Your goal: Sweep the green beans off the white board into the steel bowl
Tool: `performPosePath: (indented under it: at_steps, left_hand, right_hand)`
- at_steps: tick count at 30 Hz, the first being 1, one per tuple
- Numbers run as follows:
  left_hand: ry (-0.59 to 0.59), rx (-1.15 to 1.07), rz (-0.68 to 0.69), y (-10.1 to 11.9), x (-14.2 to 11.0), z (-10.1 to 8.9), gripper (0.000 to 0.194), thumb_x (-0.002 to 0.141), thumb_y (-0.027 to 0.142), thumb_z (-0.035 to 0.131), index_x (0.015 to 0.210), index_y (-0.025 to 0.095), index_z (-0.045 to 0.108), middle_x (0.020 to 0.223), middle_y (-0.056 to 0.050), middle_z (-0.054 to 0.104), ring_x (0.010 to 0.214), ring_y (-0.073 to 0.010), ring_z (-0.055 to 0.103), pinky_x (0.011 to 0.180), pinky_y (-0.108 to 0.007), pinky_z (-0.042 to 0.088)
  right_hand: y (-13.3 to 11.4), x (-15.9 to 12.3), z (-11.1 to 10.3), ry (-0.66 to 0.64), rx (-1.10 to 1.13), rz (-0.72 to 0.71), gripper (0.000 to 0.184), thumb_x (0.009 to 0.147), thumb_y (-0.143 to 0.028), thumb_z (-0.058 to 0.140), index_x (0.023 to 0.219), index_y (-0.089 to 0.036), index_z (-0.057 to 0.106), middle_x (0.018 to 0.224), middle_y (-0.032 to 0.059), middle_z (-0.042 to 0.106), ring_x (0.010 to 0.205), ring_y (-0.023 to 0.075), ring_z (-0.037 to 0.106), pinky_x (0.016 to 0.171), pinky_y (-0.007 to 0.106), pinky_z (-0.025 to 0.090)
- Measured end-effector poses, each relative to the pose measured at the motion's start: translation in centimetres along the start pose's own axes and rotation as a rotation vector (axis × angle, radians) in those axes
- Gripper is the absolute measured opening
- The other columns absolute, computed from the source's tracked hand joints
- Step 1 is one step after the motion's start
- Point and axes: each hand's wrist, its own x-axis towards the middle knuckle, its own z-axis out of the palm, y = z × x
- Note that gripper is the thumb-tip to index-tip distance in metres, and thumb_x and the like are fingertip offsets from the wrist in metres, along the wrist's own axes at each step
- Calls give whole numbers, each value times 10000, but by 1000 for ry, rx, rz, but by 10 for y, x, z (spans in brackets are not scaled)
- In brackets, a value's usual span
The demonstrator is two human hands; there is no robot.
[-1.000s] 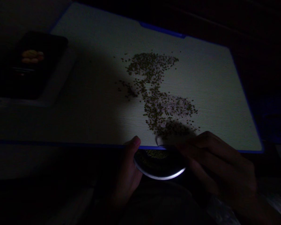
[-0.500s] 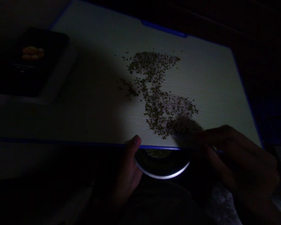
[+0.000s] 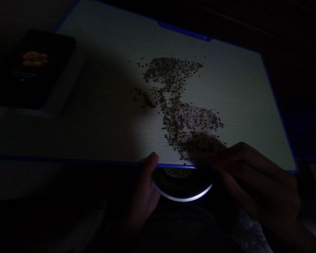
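Small dark green beans or seeds (image 3: 173, 119) lie scattered in two joined patches on the pale, blue-edged board (image 3: 107, 126). Just under the board's near edge is a bowl (image 3: 183, 199) with a shiny rim, and greenish grains (image 3: 177, 172) show inside it. My left hand (image 3: 146, 193) grips the bowl's left side, its thumb up against the board's edge; its other fingers are mostly hidden. At the near right edge, my right hand (image 3: 258, 182) has its fingers pinched together low over the beans. Shadow hides what lies between those fingertips.
A dark box (image 3: 34, 77) with a printed picture of round orange-brown shapes sits on the board's left part. A blue handle-like strip (image 3: 184, 31) runs along the far edge. The surroundings are very dark.
My right hand has shifted slightly left along the board's near edge. A few beans now lie nearer that edge, above the bowl. My left hand and the bowl look unmoved.
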Motion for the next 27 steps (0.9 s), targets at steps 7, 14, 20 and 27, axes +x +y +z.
performPosePath:
  at_steps: [7, 14, 20, 27]
  left_hand:
    - [0, 77, 29, -1, 0, -3, 357, 825, 508, 1016, 1048, 264, 882, 1162, -69, 961, 1546, -438, 705, 1349, -525, 550]
    - [-35, 43, 21, 0, -1, -2, 287, 844, 464, 1010, 992, 257, 876, 1057, -72, 962, 1514, -442, 732, 1337, -541, 562]
    - [-18, 27, 15, -1, -1, -2, 286, 842, 455, 1006, 988, 247, 876, 1127, -108, 957, 1541, -486, 698, 1318, -570, 578]
    - [11, 63, 16, 1, -2, 0, 285, 833, 457, 1004, 980, 259, 861, 1095, -108, 953, 1575, -474, 669, 1307, -568, 587]
  right_hand:
    - [1, 2, -3, -21, -25, -51, 265, 1060, -66, 737, 1285, -177, 822, 1055, 71, 837, 919, 173, 814, 743, 285, 667]
    - [3, -1, -1, -10, -73, -42, 228, 1083, -84, 731, 1275, -180, 807, 1064, 83, 830, 917, 180, 796, 725, 303, 654]
    - [1, 2, 2, -11, -20, -61, 265, 1068, -61, 718, 1281, -193, 804, 1044, 67, 826, 895, 171, 809, 730, 288, 674]
    - [-3, 3, 1, -18, -17, -50, 282, 1050, -61, 731, 1273, -198, 837, 1034, 51, 834, 891, 166, 819, 740, 275, 676]
